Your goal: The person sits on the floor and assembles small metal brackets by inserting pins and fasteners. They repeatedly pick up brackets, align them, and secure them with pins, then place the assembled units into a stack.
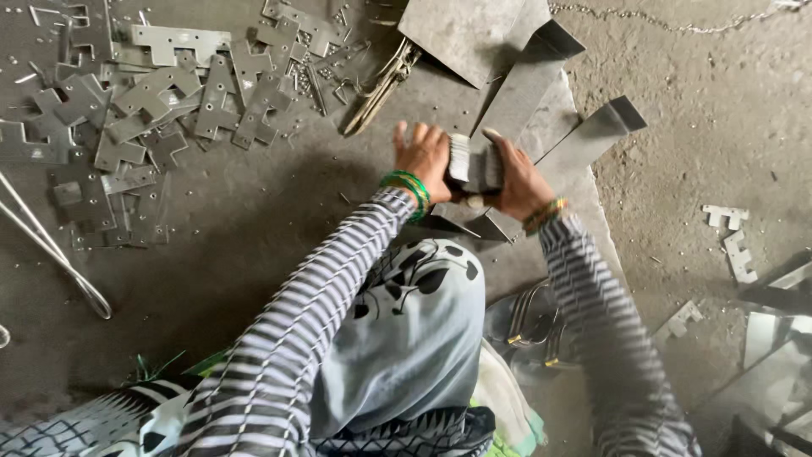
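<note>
Both hands grip one stack of thin grey metal pieces [474, 161] held edge-up over a pile of bent metal sheets [584, 140]. My left hand [423, 156] presses the stack's left side, fingers spread over the top; green bangles circle that wrist. My right hand [518, 179] clamps the stack's right side, with bangles on that wrist too. Both arms wear black-and-white striped sleeves. The lower part of the stack is hidden between the palms.
A heap of stamped, stepped metal brackets [161, 93] covers the floor at upper left. A large flat sheet [469, 34] lies beyond the hands. Loose brackets [737, 241] lie on the dusty floor at right, more sheets [778, 338] at lower right. Bent wire [51, 250] lies left.
</note>
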